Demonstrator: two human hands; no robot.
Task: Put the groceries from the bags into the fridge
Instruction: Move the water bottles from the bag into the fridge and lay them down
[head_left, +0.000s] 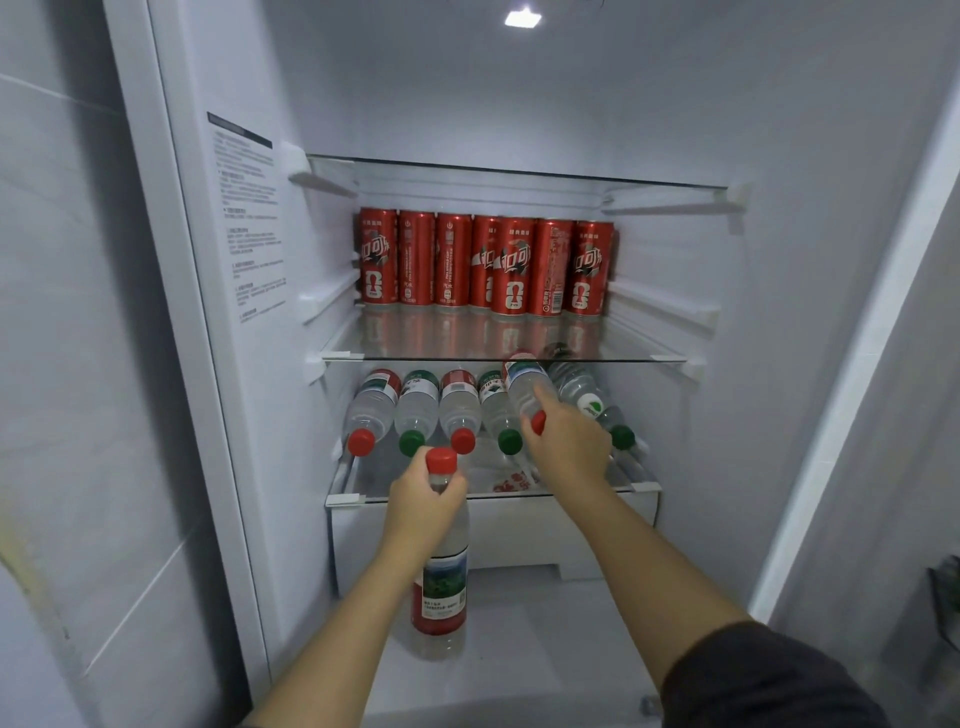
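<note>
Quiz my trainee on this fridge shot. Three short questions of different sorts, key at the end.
1. True or false: the red cans stand on the glass shelf above the row of water bottles.
2. What does the left hand grip? A: a can. B: the upright red-capped bottle. C: a green-capped bottle.
3. Fill in: the right hand holds a lying bottle whose cap is ____.

Key: 1 true; 2 B; 3 red.
</note>
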